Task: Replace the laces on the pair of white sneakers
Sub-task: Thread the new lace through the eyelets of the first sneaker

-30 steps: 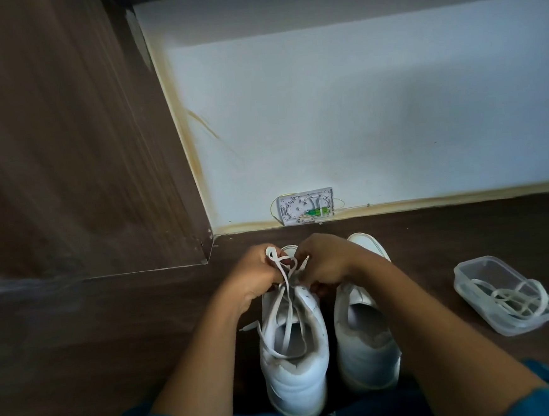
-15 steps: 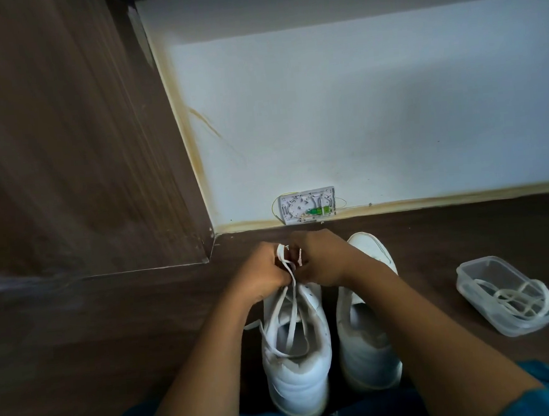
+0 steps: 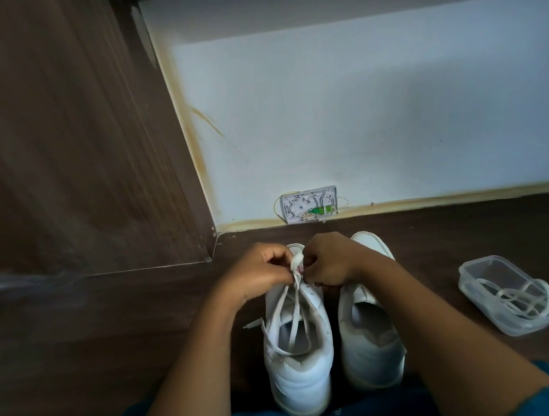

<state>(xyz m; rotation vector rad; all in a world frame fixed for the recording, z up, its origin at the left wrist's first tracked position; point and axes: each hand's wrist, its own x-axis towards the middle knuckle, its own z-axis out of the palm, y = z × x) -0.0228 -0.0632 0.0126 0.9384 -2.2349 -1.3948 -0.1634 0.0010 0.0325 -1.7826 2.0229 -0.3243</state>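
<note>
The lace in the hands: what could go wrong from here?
1. The lace hangs in long loose loops over the sneaker while the left hand and right hand pinch it near the toe; it may twist or knot.
2. The spare lace hangs over the container rim; a sweep of the right arm might drag it out.

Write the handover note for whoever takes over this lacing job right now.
Left hand and right hand both pinch the white lace over the front of the left sneaker. Its loose lengths trail across the shoe's opening.
The right sneaker stands beside it, with no lace visible.
The clear plastic container on the floor to the right holds coiled laces.
Left to do: finish this sneaker, then lace the right one.
</note>
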